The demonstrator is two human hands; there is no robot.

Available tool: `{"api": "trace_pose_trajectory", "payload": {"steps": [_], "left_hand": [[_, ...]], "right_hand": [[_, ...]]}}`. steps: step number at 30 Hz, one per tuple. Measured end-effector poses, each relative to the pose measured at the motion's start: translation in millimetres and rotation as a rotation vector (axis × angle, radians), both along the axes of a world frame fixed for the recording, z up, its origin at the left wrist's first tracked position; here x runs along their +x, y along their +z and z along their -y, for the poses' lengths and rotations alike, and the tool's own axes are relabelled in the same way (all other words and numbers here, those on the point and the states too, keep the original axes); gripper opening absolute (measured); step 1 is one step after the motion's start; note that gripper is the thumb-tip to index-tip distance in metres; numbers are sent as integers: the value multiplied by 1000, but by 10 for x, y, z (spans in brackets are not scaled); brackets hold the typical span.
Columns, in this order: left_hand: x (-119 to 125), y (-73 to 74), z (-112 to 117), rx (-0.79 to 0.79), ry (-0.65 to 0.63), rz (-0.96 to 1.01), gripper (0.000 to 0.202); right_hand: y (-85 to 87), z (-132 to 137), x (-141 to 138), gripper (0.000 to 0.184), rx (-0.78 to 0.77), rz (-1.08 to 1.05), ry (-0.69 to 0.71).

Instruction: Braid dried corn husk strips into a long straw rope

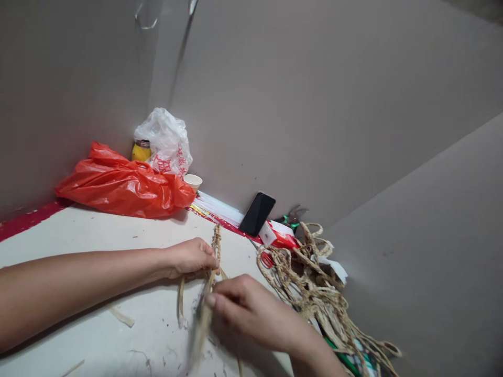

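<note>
A narrow braid of dry straw-coloured strands stands out past my left hand, whose thumb and fingers pinch it near the middle of the white table. Loose strand ends hang below the grip; one pale strand drops under my left wrist. Closer to me, my right hand pinches a flat straw strand between thumb and forefinger. That strand's lower end is smeared by motion. The fingertips of both hands are a short way apart.
A heap of braided straw cord lies right, with red-handled scissors beside it. Along the wall are a phone, pliers, a paper cup, a red plastic bag, a white bag and a yellow jar. Straw scraps litter the table.
</note>
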State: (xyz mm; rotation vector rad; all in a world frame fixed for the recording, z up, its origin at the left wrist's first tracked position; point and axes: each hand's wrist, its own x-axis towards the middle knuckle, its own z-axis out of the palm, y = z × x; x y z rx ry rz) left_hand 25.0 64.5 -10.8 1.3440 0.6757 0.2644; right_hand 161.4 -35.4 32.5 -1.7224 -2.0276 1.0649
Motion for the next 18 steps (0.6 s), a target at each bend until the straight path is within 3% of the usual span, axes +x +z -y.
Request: {"api": "trace_pose_trajectory", "payload": {"steps": [2, 5, 11, 18], "left_hand": [[-6, 27, -13, -25, -17, 40, 12], [-13, 34, -24, -22, -34, 69, 15], [-16, -40, -26, 32, -58, 110, 21], [-34, -54, -42, 104, -75, -15, 19]], "right_hand": [[29, -76, 115, 39, 64, -91, -160], [-79, -231, 224, 41, 206, -179, -389], [-425, -375, 170, 42, -191, -584, -307], [-527, -409, 221, 43, -213, -593, -328]]}}
